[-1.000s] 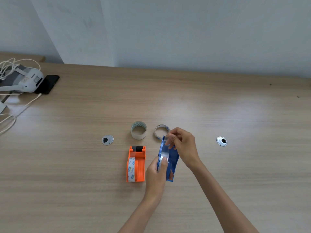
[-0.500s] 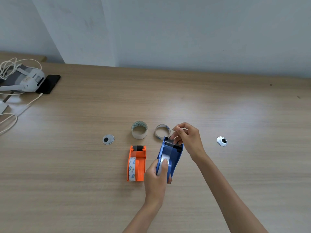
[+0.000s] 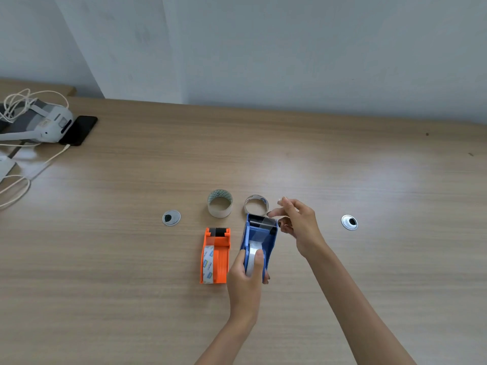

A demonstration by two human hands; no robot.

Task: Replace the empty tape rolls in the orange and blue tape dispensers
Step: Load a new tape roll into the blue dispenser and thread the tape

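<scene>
The blue tape dispenser (image 3: 259, 237) stands on the wooden table (image 3: 369, 180), with a clear tape roll (image 3: 251, 256) inside and tape lying over its toothed cutter. My left hand (image 3: 245, 283) grips its rear end and the roll. My right hand (image 3: 299, 223) is just right of the cutter end, fingers spread, with the lower fingers near the dispenser's side. The orange tape dispenser (image 3: 218, 255) sits to the left and holds a roll with blue print. Two empty cores stand behind them: a wide cardboard core (image 3: 220, 206) and a thinner core (image 3: 256, 204).
Two round metal grommets (image 3: 171, 217) (image 3: 349, 222) are set in the table on either side. At the far left lie a white headset (image 3: 39, 123), a black phone (image 3: 79, 130) and white cables (image 3: 15, 185). A wall runs behind the table.
The blue dispenser went from tilted on edge to upright. My right hand drew tape up to the cutter, then its fingers spread and moved off to the right.
</scene>
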